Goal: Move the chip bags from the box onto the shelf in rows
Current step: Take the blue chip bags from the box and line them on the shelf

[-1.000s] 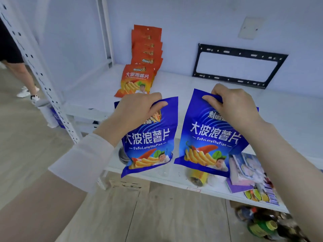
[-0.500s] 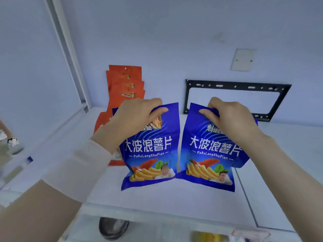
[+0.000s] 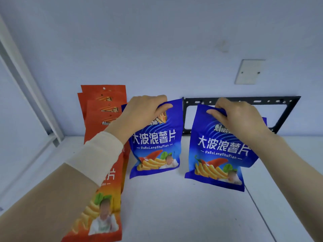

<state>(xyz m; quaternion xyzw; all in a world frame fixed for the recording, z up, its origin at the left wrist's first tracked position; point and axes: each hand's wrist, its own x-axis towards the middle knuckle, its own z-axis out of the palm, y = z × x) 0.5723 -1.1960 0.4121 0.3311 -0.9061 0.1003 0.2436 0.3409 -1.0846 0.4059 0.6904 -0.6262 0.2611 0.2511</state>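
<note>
I hold two blue chip bags upright over the white shelf (image 3: 174,206). My left hand (image 3: 141,112) grips the top edge of the left blue bag (image 3: 155,145), which stands far back on the shelf beside a row of several orange chip bags (image 3: 104,109). My right hand (image 3: 237,117) pinches the top of the right blue bag (image 3: 218,154), whose bottom edge is at the shelf surface, a little nearer to me. The two blue bags are apart, with a gap between them. My left sleeve covers part of the orange row. The box is out of view.
A black metal bracket (image 3: 244,102) leans on the back wall behind the right bag. A white wall plate (image 3: 250,71) is above it. The shelf's white upright post (image 3: 29,95) runs along the left. A seam (image 3: 262,215) crosses the shelf at the right.
Both hands carried the blue bags up from below the shelf and deeper onto it. The bags have moved apart, and the left one now stands next to the orange row.
</note>
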